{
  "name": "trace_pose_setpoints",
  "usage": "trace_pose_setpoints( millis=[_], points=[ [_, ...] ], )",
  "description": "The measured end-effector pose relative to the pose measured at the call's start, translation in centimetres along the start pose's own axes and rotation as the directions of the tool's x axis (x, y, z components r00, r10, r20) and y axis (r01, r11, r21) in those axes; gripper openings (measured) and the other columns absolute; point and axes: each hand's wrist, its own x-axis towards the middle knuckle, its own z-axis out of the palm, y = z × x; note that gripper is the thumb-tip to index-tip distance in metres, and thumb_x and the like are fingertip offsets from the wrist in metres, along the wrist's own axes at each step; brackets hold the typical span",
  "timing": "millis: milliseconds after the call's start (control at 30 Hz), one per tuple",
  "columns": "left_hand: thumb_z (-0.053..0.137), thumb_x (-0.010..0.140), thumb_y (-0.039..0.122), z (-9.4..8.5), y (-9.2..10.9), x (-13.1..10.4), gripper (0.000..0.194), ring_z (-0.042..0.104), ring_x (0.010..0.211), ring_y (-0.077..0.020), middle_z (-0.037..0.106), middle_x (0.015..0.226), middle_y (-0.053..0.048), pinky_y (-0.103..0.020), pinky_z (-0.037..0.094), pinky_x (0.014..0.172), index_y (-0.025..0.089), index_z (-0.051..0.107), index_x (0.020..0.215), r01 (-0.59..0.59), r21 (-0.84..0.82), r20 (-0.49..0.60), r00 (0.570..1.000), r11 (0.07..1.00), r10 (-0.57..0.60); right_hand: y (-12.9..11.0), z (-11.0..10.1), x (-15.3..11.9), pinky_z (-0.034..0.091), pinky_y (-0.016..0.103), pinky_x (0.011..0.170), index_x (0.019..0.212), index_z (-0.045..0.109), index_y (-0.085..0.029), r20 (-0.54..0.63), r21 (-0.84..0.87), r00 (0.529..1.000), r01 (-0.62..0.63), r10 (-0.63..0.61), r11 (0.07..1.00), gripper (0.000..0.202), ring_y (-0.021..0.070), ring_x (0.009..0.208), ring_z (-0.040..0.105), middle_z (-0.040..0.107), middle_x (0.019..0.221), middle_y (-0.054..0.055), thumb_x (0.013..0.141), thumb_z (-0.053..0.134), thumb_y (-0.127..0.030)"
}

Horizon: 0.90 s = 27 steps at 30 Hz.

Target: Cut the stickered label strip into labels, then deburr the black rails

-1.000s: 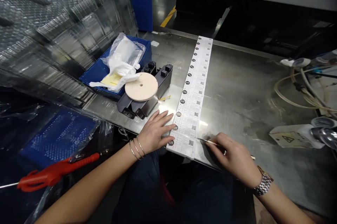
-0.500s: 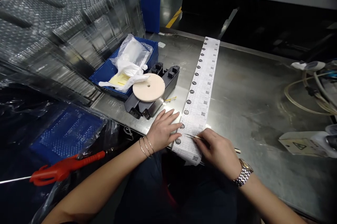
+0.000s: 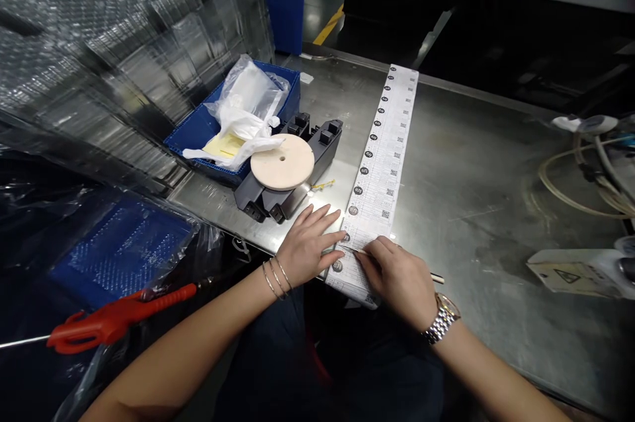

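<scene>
A long white strip of printed paper labels (image 3: pixel 380 167), with round black marks and square codes, runs away from me across the metal table and hangs over its near edge. My left hand (image 3: pixel 308 243) lies flat with fingers spread, its thumb and index fingertip on the strip's left edge. Over the strip's near part, my right hand (image 3: pixel 401 276) pinches a thin pen-like tool (image 3: pixel 437 278). Its tip points left, close to my left fingertips, and its back end shows behind the hand. Whether the tip touches the paper I cannot tell.
Left of the strip, a pale round disc (image 3: pixel 282 163) rests on black plastic parts (image 3: pixel 325 144). Behind it stands a blue bin (image 3: pixel 191 137) with plastic bags. Clear trays (image 3: pixel 163 32) are stacked at left, above a red air gun (image 3: pixel 104 323). Cables (image 3: pixel 550 174) lie at right.
My right hand has shifted a little to the left with the tool, its fingers nearer my left hand. My left hand stays in place on the strip. The view has moved slightly.
</scene>
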Motion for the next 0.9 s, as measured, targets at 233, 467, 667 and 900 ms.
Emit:
trace_pose_setpoints(
  millis=[233, 467, 667, 900],
  points=[
    [0.056, 0.083, 0.035, -0.1, 0.0, -0.2, 0.03, 0.039, 0.128, -0.0269, 0.052, 0.132, -0.008, -0.048, 0.029, 0.108, 0.02, 0.064, 0.108, 0.002, -0.003, -0.009, 1.0, 1.0, -0.002, 0.6, -0.4, -0.3, 0.031, 0.026, 0.051, 0.071, 0.053, -0.018, 0.016, -0.034, 0.999, 0.035, -0.035, 0.999, 0.023, 0.0124, 0.056, 0.053, 0.058, 0.069, 0.0, 0.09, 0.046, -0.028],
    [0.056, 0.083, 0.035, 0.0, -0.1, -0.1, 0.029, 0.039, 0.128, -0.0275, 0.053, 0.13, -0.009, -0.05, 0.03, 0.107, 0.02, 0.064, 0.107, -0.012, 0.003, -0.021, 1.0, 1.0, 0.012, 3.2, -1.5, -2.8, 0.033, 0.025, 0.051, 0.072, 0.054, -0.018, 0.04, -0.044, 0.998, 0.043, -0.041, 0.998, 0.03, 0.0117, 0.055, 0.053, 0.057, 0.067, 0.001, 0.093, 0.039, -0.031],
    [0.056, 0.083, 0.033, -0.1, -0.2, 0.0, 0.029, 0.039, 0.128, -0.0271, 0.054, 0.129, -0.009, -0.051, 0.03, 0.106, 0.02, 0.063, 0.108, -0.018, 0.002, -0.011, 1.0, 1.0, 0.019, 4.7, -1.9, -4.3, 0.035, 0.025, 0.051, 0.072, 0.054, -0.018, 0.062, -0.026, 0.998, 0.017, -0.016, 1.0, 0.031, 0.0116, 0.057, 0.054, 0.058, 0.069, 0.001, 0.094, 0.037, -0.033],
    [0.056, 0.084, 0.033, -0.2, -0.2, 0.1, 0.028, 0.039, 0.128, -0.0268, 0.054, 0.129, -0.01, -0.052, 0.03, 0.106, 0.02, 0.063, 0.108, -0.025, -0.008, -0.007, 1.0, 1.0, 0.025, 5.2, -1.8, -4.9, 0.035, 0.025, 0.051, 0.071, 0.052, -0.018, 0.057, 0.0, 0.998, -0.005, 0.005, 1.0, 0.032, 0.0115, 0.057, 0.052, 0.057, 0.069, 0.001, 0.094, 0.037, -0.035]
  ],
)
